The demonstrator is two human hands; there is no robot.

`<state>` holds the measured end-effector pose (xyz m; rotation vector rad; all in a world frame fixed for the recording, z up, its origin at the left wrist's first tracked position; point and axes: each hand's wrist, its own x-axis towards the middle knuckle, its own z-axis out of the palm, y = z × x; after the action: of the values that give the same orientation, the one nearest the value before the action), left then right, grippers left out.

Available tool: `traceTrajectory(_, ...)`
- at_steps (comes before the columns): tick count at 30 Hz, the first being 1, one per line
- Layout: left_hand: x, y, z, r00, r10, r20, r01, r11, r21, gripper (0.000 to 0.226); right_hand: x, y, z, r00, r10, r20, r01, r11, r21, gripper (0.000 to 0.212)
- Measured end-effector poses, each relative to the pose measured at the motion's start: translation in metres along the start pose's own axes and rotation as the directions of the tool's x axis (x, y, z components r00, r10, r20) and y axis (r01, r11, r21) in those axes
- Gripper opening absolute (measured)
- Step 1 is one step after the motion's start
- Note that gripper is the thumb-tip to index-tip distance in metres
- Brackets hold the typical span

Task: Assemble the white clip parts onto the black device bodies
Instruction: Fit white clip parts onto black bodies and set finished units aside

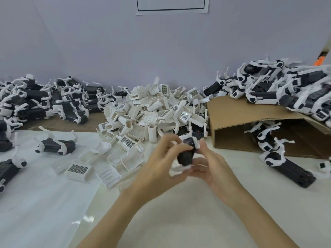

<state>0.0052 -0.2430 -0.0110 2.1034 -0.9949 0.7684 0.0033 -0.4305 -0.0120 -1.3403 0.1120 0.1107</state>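
A black device body (186, 153) with white parts on it is held up above the table's middle, between both hands. My left hand (161, 161) grips it from the left, fingers curled over its top end, where a white clip part (185, 136) sits. My right hand (209, 163) holds it from the right, thumb up against a white piece at the body's side. Another white piece (179, 169) sticks out below the body. Motion blur hides how the clip sits on the body.
A big heap of loose white clip parts (152, 111) lies right behind my hands. Device bodies with white arms are piled at the left (43, 102) and on and inside an open cardboard box (232, 111) at the right. Single devices (55, 144) lie on the white table.
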Motion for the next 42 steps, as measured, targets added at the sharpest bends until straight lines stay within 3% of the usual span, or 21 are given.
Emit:
traceTrajectory(2,-0.002,0.006,0.009,0.987,0.131,0.089,-0.14,0.985,0.103,0.06,-0.004,-0.003,-0.002,0.989,0.027,0.142,-0.04,0.995,0.09,0.059)
traceTrajectory(5,-0.001,0.013,0.006,0.987,0.159,0.036,-0.162,0.982,0.094,0.06,-0.003,-0.002,-0.004,0.997,-0.002,0.081,-0.011,0.987,0.162,0.047)
traceTrajectory(7,0.003,0.014,-0.001,0.993,0.011,-0.118,-0.013,1.0,-0.015,0.053,-0.001,-0.004,-0.006,0.998,-0.063,-0.026,0.065,0.995,0.074,0.038)
traceTrajectory(9,0.007,0.009,-0.009,0.966,-0.196,-0.167,0.182,0.979,-0.096,0.058,-0.003,-0.009,-0.007,0.981,-0.192,0.01,0.192,0.974,-0.121,0.032)
traceTrajectory(11,0.009,0.0,-0.017,0.935,-0.353,-0.047,0.343,0.928,-0.149,0.065,-0.007,-0.011,-0.006,0.946,-0.264,0.186,0.308,0.913,-0.269,0.034)
traceTrajectory(13,0.009,-0.009,-0.022,0.88,-0.458,0.126,0.475,0.845,-0.246,0.053,-0.01,-0.007,-0.003,0.904,-0.255,0.342,0.382,0.841,-0.383,0.04)
traceTrajectory(15,0.01,-0.016,-0.023,0.851,-0.504,0.151,0.525,0.792,-0.313,0.028,-0.011,-0.001,0.003,0.879,-0.281,0.384,0.434,0.805,-0.404,0.035)
traceTrajectory(18,0.011,-0.018,-0.024,0.8,-0.6,-0.02,0.554,0.751,-0.36,0.005,-0.006,0.007,0.007,0.912,-0.346,0.22,0.4,0.868,-0.294,0.036)
traceTrajectory(20,0.011,-0.021,-0.028,0.755,-0.641,-0.143,0.569,0.747,-0.343,0.007,-0.001,0.011,0.0,0.877,-0.443,0.185,0.473,0.728,-0.497,0.032)
traceTrajectory(23,0.01,-0.031,-0.036,0.631,-0.718,-0.293,0.583,0.688,-0.432,0.013,0.003,0.023,-0.007,0.898,-0.296,0.327,0.418,0.337,-0.844,0.033)
traceTrajectory(25,0.009,-0.036,-0.041,0.545,-0.749,-0.378,0.583,0.662,-0.471,0.016,0.007,0.031,-0.007,0.902,-0.274,0.334,0.389,0.18,-0.903,0.033)
traceTrajectory(26,0.009,-0.037,-0.042,0.516,-0.754,-0.406,0.579,0.656,-0.484,0.017,0.008,0.032,-0.006,0.888,-0.319,0.332,0.397,0.166,-0.903,0.031)
traceTrajectory(28,0.009,-0.04,-0.045,0.476,-0.766,-0.432,0.574,0.643,-0.507,0.016,0.007,0.03,-0.003,0.853,-0.431,0.295,0.428,0.251,-0.868,0.029)
traceTrajectory(30,0.01,-0.042,-0.047,0.447,-0.785,-0.43,0.571,0.62,-0.539,0.016,0.005,0.027,-0.004,0.842,-0.499,0.207,0.444,0.421,-0.791,0.037)
traceTrajectory(34,0.011,-0.039,-0.046,0.454,-0.796,-0.401,0.577,0.605,-0.548,0.017,0.001,0.015,-0.004,0.866,-0.497,0.05,0.426,0.683,-0.593,0.04)
traceTrajectory(37,0.01,-0.036,-0.042,0.497,-0.781,-0.378,0.592,0.624,-0.511,0.017,0.0,0.009,-0.006,0.862,-0.507,-0.01,0.419,0.723,-0.55,0.015)
traceTrajectory(42,0.01,-0.032,-0.041,0.552,-0.722,-0.417,0.604,0.691,-0.398,0.012,0.002,0.013,-0.009,0.885,-0.462,-0.058,0.321,0.696,-0.642,0.012)
